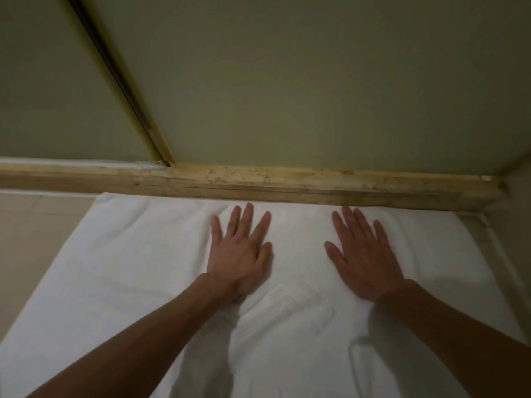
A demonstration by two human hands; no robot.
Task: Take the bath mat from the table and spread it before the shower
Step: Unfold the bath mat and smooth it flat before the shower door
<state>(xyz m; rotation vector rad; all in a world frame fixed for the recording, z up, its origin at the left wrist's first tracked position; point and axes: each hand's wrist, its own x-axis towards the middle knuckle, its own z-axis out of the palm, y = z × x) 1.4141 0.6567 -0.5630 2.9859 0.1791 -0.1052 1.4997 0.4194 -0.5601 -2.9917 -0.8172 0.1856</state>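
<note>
The white bath mat [138, 268] lies spread flat on the floor, its far edge against the stone threshold [258, 182] of the shower. My left hand [240, 254] rests palm down on the mat left of centre, fingers apart. My right hand [365, 254] lies flat on the mat to the right, fingers spread toward the threshold. Neither hand grips anything. A few soft creases run across the mat between and below my wrists.
Behind the threshold stands the frosted shower glass [316, 81] with a brass-coloured door frame [123, 81] slanting down to it. Beige floor tiles [37, 225] show left of the mat. A wall edge [514, 225] closes the right side.
</note>
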